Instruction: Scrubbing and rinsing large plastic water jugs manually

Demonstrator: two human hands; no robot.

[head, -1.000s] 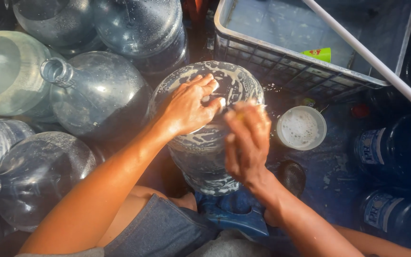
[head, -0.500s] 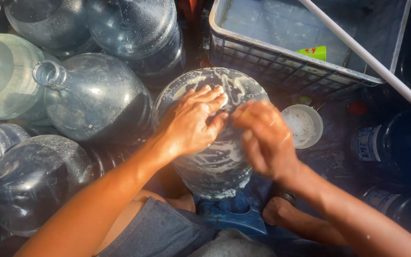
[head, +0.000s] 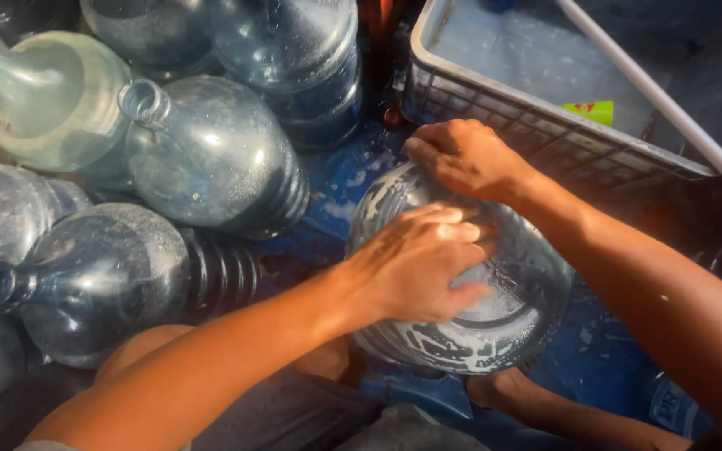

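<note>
A large clear water jug [head: 511, 309] streaked with white soap foam stands in front of me, its bottom end facing up. My left hand [head: 415, 263] lies flat on that soapy bottom, fingers spread and pointing right. My right hand [head: 465, 156] curls over the jug's far upper edge, fingers bent against the plastic. I cannot tell whether a cloth or sponge is under either hand.
Several empty clear jugs [head: 202, 150] lie on their sides at the left, necks pointing left. A grey plastic crate [head: 495, 92] sits at the upper right with a white pipe [head: 662, 100] across it. My knees and a blue stool [head: 415, 392] are below.
The view has shifted, so the jug now sits further right. My right hand moved from the jug's near right side up to its far edge. My left hand slid down across the bottom.
</note>
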